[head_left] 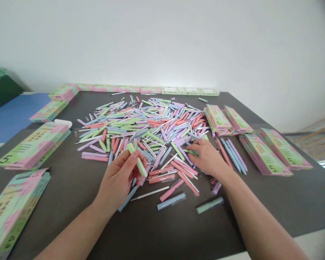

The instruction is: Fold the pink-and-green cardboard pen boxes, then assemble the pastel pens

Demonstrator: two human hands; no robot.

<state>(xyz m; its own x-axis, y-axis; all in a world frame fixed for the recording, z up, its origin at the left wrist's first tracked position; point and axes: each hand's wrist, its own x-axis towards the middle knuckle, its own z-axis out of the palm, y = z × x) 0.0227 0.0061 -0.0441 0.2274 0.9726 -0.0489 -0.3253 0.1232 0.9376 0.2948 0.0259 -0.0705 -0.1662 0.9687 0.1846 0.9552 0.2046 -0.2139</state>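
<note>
A light green pen barrel is pinched between the thumb and fingers of my left hand, above the near left side of the pile. My right hand reaches into the right side of the pile, its fingers closed on a green pen piece partly hidden beneath them. The wide pile of loose pen parts mixes green, blue, purple and coral barrels with thin white refills. A white refill, a blue pen piece and a green pen piece lie on the near side.
Pink and green cartons marked 5 stand at left and near left. More cartons lie at right, beside a row of coral, blue and purple pens. A line of boxes edges the dark table by the wall.
</note>
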